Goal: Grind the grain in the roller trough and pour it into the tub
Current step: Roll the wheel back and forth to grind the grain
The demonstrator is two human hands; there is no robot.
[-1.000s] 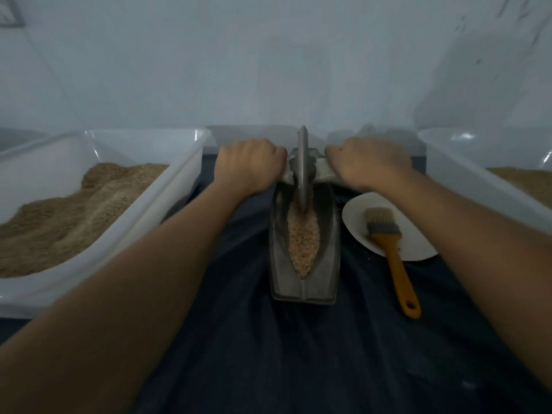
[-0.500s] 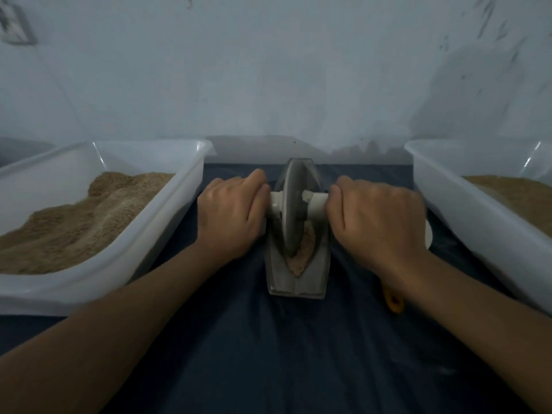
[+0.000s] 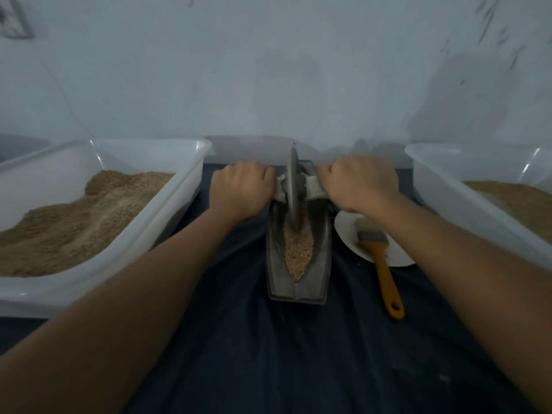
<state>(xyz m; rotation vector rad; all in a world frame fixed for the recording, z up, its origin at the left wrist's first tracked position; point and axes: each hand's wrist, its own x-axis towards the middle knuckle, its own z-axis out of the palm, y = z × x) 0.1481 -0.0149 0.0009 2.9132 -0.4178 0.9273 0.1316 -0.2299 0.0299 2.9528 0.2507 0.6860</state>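
A grey boat-shaped roller trough (image 3: pixel 321 264) lies lengthwise on the dark cloth in the middle. Tan grain (image 3: pixel 298 252) fills its groove. A metal roller wheel (image 3: pixel 293 189) stands upright at the trough's far end, on a pale axle handle. My left hand (image 3: pixel 239 192) grips the axle left of the wheel, and my right hand (image 3: pixel 357 183) grips it on the right. Both arms are stretched forward. A white tub (image 3: pixel 167 222) at the left holds a heap of ground grain.
A second white tub (image 3: pixel 466 204) with tan grain stands at the right. A white plate (image 3: pixel 346 231) lies beside the trough with an orange-handled brush (image 3: pixel 385 273) resting on it. A pale wall rises just behind.
Half a second ago the wheel was at the trough's near end, with my hands pulled back. Both hands have since pushed it to the far end, uncovering the grain, plate and brush.
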